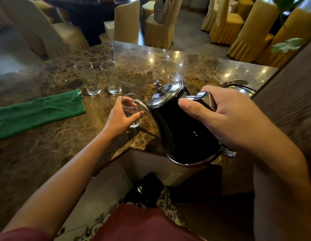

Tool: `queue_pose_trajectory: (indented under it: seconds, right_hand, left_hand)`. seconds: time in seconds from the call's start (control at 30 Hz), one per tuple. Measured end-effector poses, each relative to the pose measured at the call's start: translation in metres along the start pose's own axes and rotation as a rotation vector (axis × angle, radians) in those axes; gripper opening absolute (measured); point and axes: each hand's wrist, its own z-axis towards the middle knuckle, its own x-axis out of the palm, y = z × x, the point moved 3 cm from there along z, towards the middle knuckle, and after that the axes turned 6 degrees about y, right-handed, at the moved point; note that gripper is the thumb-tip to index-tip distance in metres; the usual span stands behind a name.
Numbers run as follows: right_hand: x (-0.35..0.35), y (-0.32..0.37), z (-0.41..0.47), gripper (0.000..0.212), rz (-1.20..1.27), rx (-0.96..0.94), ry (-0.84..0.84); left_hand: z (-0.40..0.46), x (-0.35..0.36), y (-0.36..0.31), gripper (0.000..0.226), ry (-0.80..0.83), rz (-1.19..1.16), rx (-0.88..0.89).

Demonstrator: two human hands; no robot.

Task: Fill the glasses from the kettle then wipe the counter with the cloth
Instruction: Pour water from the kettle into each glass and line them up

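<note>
My right hand [226, 117] grips the handle of a black kettle [182, 129] with a chrome lid, tilted to the left. Its thin curved spout reaches over the rim of a clear glass [131, 108] that stands on the marble counter [64, 136]. My left hand [120, 119] is wrapped around that glass. A little water shows near the glass's bottom. Two more tall glasses, one on the left [87, 78] and one on the right [111, 77], stand behind, both looking empty. A folded green cloth [38, 113] lies flat on the counter at the left.
The kettle's base and cord [238, 86] sit at the counter's right end beside a wooden wall panel. The counter's front edge steps inward below the kettle. Covered chairs [127, 23] stand beyond the counter. A patterned tile floor lies below.
</note>
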Motion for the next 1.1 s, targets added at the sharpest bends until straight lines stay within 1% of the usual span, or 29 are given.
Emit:
queue_pose_trajectory:
  seconds: [0.07, 0.2, 0.37, 0.67, 0.87, 1.0, 1.1]
  right_hand:
    - [-0.001, 0.003, 0.001, 0.050, -0.014, -0.008, 0.032]
    - [-0.003, 0.005, 0.001, 0.057, -0.064, -0.023, 0.052]
    - [-0.002, 0.006, -0.001, 0.050, -0.057, -0.037, 0.069]
    - [0.004, 0.018, -0.001, 0.042, -0.149, -0.103, 0.081]
    - [0.002, 0.016, 0.001, 0.042, -0.134, -0.092, 0.091]
    - [0.003, 0.007, -0.002, 0.040, -0.079, -0.086, 0.066]
    - [0.006, 0.005, -0.004, 0.037, -0.051, -0.089, 0.080]
  left_hand:
    - [-0.001, 0.001, 0.000, 0.056, -0.006, -0.004, -0.007]
    - [-0.001, 0.003, 0.000, 0.055, -0.015, -0.020, -0.015]
    - [-0.004, 0.004, -0.002, 0.054, -0.025, -0.005, -0.007]
    - [-0.004, 0.005, -0.005, 0.058, -0.021, -0.005, -0.014]
    - [-0.003, 0.005, -0.003, 0.058, -0.030, -0.027, -0.018]
    - [-0.003, 0.006, 0.000, 0.055, -0.036, -0.033, -0.018]
    - [-0.002, 0.006, 0.002, 0.056, -0.041, -0.030, -0.020]
